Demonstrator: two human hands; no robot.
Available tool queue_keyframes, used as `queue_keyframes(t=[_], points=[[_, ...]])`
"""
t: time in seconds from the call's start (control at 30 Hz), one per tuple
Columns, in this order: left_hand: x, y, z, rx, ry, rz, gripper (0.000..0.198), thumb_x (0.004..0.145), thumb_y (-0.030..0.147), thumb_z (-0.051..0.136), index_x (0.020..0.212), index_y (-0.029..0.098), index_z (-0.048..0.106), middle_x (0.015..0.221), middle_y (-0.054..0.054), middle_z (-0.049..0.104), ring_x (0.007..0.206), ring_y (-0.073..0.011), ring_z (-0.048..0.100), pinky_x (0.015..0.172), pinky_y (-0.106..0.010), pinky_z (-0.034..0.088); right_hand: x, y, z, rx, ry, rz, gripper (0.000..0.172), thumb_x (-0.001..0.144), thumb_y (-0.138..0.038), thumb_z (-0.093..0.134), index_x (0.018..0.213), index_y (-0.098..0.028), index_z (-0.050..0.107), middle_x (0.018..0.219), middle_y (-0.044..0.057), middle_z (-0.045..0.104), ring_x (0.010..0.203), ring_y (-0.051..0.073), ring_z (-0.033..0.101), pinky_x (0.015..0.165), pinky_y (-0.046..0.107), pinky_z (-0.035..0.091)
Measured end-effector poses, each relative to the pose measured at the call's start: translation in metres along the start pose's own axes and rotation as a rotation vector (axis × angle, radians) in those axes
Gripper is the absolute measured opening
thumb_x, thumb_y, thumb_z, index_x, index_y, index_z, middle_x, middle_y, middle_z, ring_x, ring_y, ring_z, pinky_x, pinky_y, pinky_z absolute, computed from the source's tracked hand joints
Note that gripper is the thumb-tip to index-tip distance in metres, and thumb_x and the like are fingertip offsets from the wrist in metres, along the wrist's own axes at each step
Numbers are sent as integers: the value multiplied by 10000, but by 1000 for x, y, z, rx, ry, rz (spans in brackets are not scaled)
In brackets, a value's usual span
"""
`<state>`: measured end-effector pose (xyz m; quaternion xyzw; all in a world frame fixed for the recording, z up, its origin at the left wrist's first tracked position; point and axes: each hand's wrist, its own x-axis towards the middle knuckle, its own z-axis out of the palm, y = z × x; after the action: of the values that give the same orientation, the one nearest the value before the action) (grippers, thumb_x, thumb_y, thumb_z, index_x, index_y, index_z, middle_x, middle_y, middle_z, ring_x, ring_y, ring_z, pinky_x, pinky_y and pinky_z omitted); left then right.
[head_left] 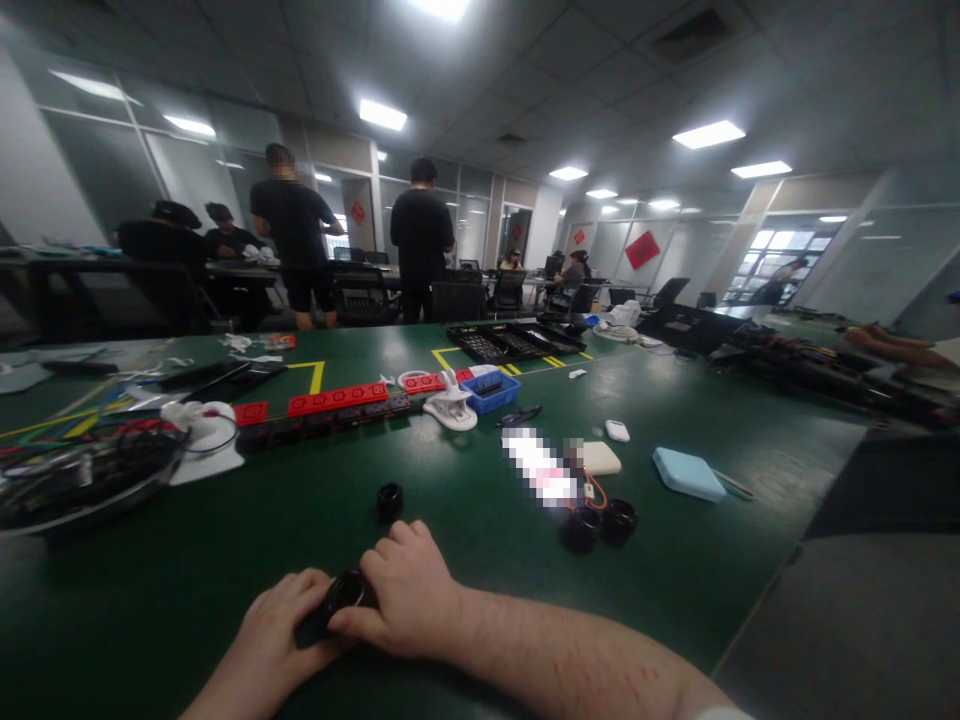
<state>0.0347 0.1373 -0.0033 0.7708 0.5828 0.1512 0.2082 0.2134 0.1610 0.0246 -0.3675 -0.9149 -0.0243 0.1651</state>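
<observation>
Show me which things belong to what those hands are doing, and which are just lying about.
Belongs, or likely does:
- black round part, held between left hand and right hand
- similar loose piece just beyond
- perhaps the wired black pair

Apparently just lying about:
- light-blue case
- small white case
- blue basket

Your worktop (697, 565): green, yellow tape lines (318, 378). On it before you: one black round part (389, 503); rightward, two black round parts (619, 520), light-blue case (686, 473), small white case (617, 431); farther off, blue basket (496, 400), black tray (517, 343).
</observation>
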Motion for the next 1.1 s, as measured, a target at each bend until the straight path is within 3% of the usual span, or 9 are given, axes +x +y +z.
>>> queue_keyframes(t=[0.5, 0.8, 1.1], points=[[-5, 14, 0, 36, -40, 21, 136, 688, 346, 570, 749, 228, 598, 808, 6, 588, 795, -198, 535, 708, -289, 402, 3, -6, -8, 33, -30, -11, 542, 739, -669, 418, 703, -156, 589, 732, 39, 547, 723, 184, 440, 645, 321, 345], [-6, 19, 1, 17, -42, -9, 151, 660, 361, 601, 734, 231, 581, 827, 12, 595, 823, -200, 533, 741, -301, 395, 1, -14, -11, 45, 40, -21, 321, 808, -456, 480, 720, -175, 608, 701, 30, 542, 712, 178, 429, 621, 318, 307], [-5, 5, 9, 60, -25, -11, 129, 702, 314, 536, 800, 240, 577, 868, -5, 593, 841, -203, 528, 750, -307, 386, -1, -18, -3, 60, 124, -155, 344, 764, -506, 508, 748, -166, 557, 710, 7, 597, 663, 160, 421, 593, 313, 278]])
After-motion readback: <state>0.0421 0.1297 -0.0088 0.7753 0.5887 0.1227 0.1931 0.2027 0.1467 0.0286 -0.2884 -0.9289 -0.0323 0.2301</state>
